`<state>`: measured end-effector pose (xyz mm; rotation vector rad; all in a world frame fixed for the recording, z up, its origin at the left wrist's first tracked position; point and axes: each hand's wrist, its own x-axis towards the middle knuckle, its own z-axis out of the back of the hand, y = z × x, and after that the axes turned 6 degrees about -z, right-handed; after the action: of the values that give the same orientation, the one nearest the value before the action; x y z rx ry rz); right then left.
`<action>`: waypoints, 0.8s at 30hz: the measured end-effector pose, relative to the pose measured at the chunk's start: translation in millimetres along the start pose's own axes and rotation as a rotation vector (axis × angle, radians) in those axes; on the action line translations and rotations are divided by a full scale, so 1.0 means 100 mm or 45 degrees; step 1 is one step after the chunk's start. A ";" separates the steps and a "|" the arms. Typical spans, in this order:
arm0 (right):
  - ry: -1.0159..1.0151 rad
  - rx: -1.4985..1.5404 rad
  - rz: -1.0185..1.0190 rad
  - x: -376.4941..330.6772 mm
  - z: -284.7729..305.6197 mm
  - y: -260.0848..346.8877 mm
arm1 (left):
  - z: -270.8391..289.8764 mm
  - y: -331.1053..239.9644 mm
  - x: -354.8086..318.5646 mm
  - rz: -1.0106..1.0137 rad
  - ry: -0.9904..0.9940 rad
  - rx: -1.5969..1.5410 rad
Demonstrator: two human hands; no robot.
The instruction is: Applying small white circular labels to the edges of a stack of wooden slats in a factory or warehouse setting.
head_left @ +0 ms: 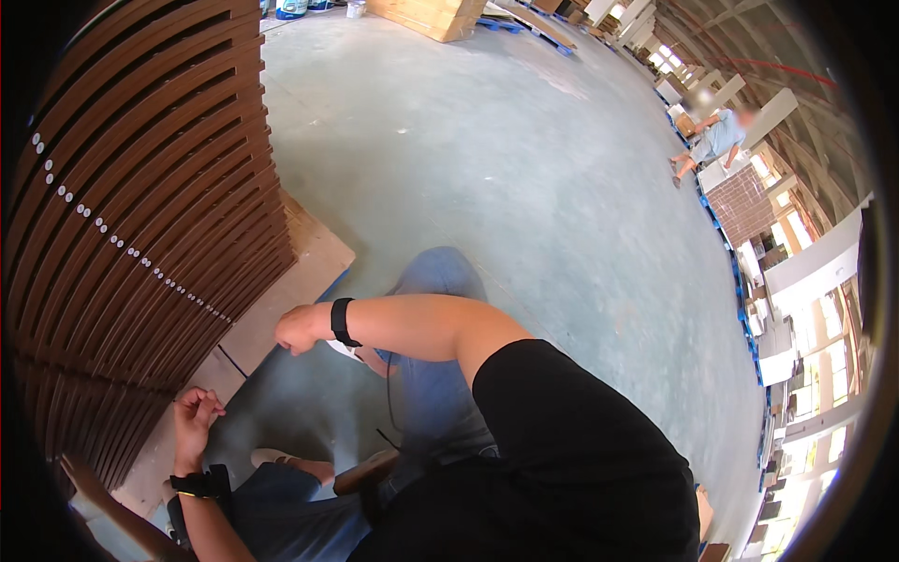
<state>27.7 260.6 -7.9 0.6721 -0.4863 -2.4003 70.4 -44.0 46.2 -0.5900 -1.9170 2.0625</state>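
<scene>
Left hand (195,414) and right hand (298,330) near slatted stack (154,201).
Fingers are curled, any grasp indeterminable; knuckles might be scraped if the stack is brushed.

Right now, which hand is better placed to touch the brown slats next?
Left, probably: the left hand appears right beside the brown slats, fingers curled near their edge. The right hand appears slightly farther out in this view.

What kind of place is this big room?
It looks like a warehouse or workshop: there's a wide grey floor, blue pallets with goods on them, and a big brown slatted stack.
</scene>
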 end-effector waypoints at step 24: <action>-0.126 1.564 0.073 -0.98 -0.79 1.15 | 0.03 0.26 0.07 0.004 -0.060 0.189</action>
<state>191.2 220.9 18.0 0.9692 -2.0241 -1.8631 65.2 -45.8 19.4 -0.5148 -1.7683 2.2149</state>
